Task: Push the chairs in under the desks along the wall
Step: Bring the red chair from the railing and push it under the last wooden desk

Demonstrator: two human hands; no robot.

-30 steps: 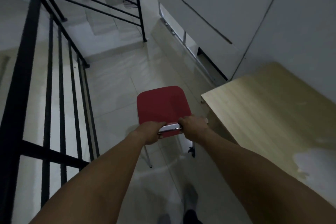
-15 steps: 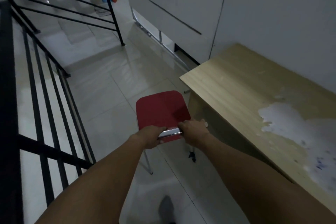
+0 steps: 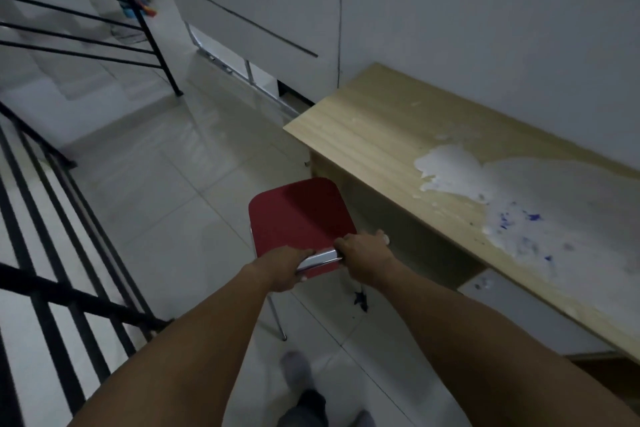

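The red chair (image 3: 300, 218) stands on the pale tiled floor (image 3: 166, 191), just beside the front left corner of the wooden desk (image 3: 388, 135) and not under it; the seat's far right corner lies close to the desk's front edge, and whether the two touch cannot be determined. The left hand (image 3: 282, 267) is wrapped around the chrome top bar (image 3: 318, 258) of the chair back at its left end; the right hand (image 3: 365, 250) is wrapped around the same bar at its right end, fingers curled over the far side; a short length of bare bar shows between the two hands. Both forearms extend from the bottom of the view toward the chair. One chrome chair leg (image 3: 278, 322) reaches the floor below the left hand; a dark foot cap (image 3: 360, 298) shows below the right hand. The desk stands against the grey wall (image 3: 485, 28); its top carries a large white worn patch (image 3: 485, 191) with blue specks. A black metal railing (image 3: 52, 253) runs along the left side; a second railing section (image 3: 138, 21) borders the stairs (image 3: 69, 80) at upper left. One foot in a grey sock (image 3: 296, 369) is visible on the floor between the forearms.
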